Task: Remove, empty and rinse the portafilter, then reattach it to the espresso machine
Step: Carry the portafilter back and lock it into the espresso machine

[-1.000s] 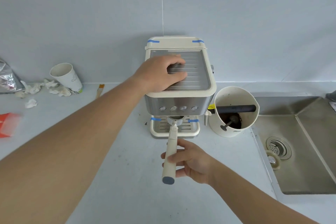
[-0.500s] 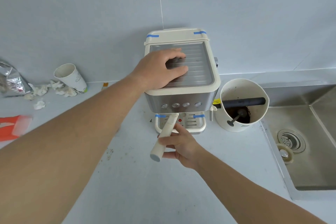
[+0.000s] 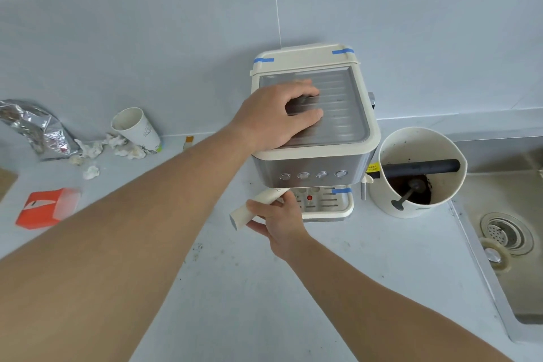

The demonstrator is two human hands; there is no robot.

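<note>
A cream and steel espresso machine (image 3: 329, 161) stands against the tiled wall. My left hand (image 3: 276, 117) lies flat on its ribbed top tray, fingers spread, pressing down. The portafilter's cream handle (image 3: 252, 207) sticks out from under the machine's front, angled to the lower left. My right hand (image 3: 276, 214) is curled around that handle from the right. The portafilter's basket end is hidden under the machine's front. A drip tray (image 3: 329, 203) with slots sits below.
A cream knock box (image 3: 420, 141) with a black bar and coffee grounds stands right of the machine. A steel sink (image 3: 505, 232) with a drain lies at the far right. At left are a paper cup (image 3: 135, 126), crumpled tissues, a foil bag (image 3: 32, 129) and an orange packet (image 3: 47, 207).
The portafilter handle has swung from pointing straight toward me to pointing lower left, turned by my right hand. My left hand stayed on the machine's top. The camera shifted left.
</note>
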